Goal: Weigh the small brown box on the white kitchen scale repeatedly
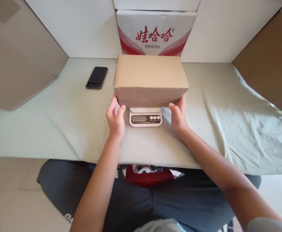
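Cardboard box point(150, 79) sits on small scale point(146, 117) — platform mostly hidden, display unreadable. Left hand point(115, 117) and right hand point(178, 114) clasp the box's lower near corners, fingertips tucked out of sight. Phone point(96, 77) lies apart, left.

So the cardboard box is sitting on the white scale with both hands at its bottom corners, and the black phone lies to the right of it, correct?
Not quite: the head view shows the black phone lying to the left of the cardboard box. The rest holds: it sits on the white scale, left hand and right hand at its bottom corners.
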A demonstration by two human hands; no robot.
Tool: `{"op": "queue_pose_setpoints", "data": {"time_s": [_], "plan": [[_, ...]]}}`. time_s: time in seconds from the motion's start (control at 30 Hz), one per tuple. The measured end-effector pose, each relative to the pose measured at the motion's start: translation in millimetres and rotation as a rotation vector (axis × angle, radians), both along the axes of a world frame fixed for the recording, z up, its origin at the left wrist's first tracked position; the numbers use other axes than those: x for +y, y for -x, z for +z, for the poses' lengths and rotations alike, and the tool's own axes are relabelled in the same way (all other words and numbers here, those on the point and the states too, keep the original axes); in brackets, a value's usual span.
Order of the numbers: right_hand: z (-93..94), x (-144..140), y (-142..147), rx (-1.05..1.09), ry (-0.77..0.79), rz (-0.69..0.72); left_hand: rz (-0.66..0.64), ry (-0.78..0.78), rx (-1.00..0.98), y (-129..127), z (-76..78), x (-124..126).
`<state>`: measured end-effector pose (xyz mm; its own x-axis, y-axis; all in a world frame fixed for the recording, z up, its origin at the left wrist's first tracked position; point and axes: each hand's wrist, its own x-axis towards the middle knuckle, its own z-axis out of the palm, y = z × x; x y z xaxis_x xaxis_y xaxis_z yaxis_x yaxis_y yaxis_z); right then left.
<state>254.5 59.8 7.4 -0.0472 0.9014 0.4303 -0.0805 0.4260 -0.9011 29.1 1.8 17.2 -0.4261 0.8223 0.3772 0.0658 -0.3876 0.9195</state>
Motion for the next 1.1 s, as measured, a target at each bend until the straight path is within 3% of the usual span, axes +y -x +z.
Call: {"op": "queue_pose_setpoints", "data": {"time_s": [1.1], "plan": [[5.6,-4.7,-0.7,-0.005,0.033,-0.029,0.042,0.052,-0.001,3.3,-4.0,-0.2]]}}
